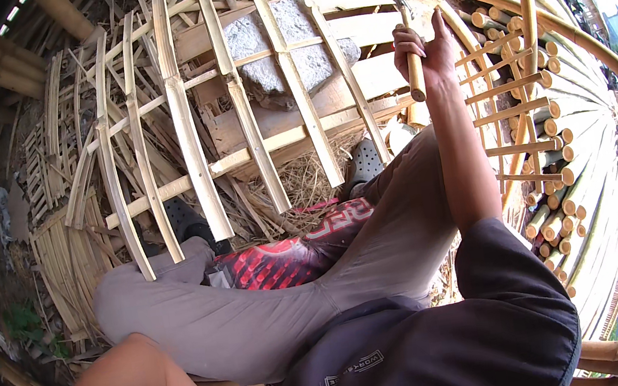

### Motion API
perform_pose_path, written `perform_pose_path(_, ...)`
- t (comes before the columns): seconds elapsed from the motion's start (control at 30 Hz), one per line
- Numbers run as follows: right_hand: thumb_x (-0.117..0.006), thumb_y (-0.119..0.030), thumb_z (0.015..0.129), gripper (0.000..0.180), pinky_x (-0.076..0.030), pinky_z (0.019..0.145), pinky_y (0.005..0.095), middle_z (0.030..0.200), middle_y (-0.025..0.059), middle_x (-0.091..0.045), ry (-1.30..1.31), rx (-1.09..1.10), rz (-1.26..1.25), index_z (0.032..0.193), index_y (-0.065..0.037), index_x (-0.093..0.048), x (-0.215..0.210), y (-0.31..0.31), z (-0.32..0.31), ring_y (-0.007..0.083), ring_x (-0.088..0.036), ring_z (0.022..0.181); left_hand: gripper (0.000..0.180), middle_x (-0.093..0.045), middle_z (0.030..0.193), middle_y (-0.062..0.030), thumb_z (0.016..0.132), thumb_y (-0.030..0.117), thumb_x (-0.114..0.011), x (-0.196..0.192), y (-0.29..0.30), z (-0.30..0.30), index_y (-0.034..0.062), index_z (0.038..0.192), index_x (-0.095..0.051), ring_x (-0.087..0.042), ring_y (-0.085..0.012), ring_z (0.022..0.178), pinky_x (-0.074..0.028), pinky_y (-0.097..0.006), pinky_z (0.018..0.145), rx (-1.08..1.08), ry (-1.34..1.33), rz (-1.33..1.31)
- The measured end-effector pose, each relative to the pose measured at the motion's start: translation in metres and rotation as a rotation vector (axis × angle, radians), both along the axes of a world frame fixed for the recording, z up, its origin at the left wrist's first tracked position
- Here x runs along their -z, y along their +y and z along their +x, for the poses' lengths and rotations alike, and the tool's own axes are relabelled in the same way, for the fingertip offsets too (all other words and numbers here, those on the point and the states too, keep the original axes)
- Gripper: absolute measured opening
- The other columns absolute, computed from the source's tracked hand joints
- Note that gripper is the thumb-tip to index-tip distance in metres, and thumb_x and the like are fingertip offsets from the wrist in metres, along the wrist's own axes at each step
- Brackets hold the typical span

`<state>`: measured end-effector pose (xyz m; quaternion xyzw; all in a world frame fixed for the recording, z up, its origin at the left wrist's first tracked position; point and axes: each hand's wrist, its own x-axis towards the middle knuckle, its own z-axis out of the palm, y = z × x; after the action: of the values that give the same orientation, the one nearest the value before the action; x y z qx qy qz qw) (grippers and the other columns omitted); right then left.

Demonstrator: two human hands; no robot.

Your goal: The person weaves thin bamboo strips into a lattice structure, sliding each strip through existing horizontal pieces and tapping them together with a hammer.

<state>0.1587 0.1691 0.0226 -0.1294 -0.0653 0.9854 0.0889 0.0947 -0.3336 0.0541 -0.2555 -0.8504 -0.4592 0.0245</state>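
Dark shirt: nearest us.
Bamboo lattice: left to centre, above a gray stone; we judge it light, springy, splittable, best held by its crossbars.
Hammer: far right, likely head-heavy; grasp the handle.
Right hand: fingers curled round handle, thumb raised.
Left hand: out of view; we cannot tell its grip.

Marking 1: dark shirt. A small block of pale capital letters within an angular outline stands on the fabric, on the body side of the grey trousers. The characters run at a slant; fabric folds distort some of them.

Marking 2: red-and-black printed item. Large, pale-edged capital letters stand on its surface, between the legs of the grey trousers, beside the right leg.
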Motion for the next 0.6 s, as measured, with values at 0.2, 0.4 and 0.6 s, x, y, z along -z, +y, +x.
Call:
perform_pose_path(0.2, -0.056, -0.058, 0.096, 0.059, -0.034, 0.044, 0.0181, 0.063, -0.0024, -0.033, 0.055, -0.018, 0.028, 0.081, -0.003, -0.040, 0.000, -0.004, -0.003, 0.0064, -0.031, 0.049, 0.039, -0.071, 0.109, -0.0152, 0.095, 0.024, -0.059, -0.007, 0.000, -0.008, -0.0041, 0.121, -0.062, -0.068, -0.0228, 0.099, -0.052, -0.034, 0.091, 0.025, 0.007, -0.016)
perform_pose_path(0.4, -0.063, -0.058, 0.091, 0.061, -0.032, 0.042, 0.0201, 0.064, -0.0024, -0.033, 0.018, -0.015, 0.003, 0.076, -0.006, -0.036, 0.007, -0.001, 0.000, 0.0072, -0.032, 0.050, 0.039, -0.070, 0.109, -0.0153, 0.096, 0.024, -0.057, -0.002, 0.001, -0.004, -0.0044, 0.122, -0.061, -0.068, -0.0227, 0.099, -0.052, -0.034, 0.091, 0.026, 0.008, -0.021)
perform_pose_path(0.6, -0.060, -0.059, 0.093, 0.060, -0.035, 0.045, 0.0200, 0.063, -0.0020, -0.032, 0.061, -0.064, -0.037, 0.078, -0.005, -0.038, 0.010, 0.008, 0.001, 0.0071, -0.031, 0.050, 0.040, -0.070, 0.109, -0.0155, 0.096, 0.025, -0.056, -0.001, 0.010, -0.007, -0.0048, 0.123, -0.060, -0.067, -0.0226, 0.099, -0.051, -0.034, 0.091, 0.037, 0.004, -0.058)
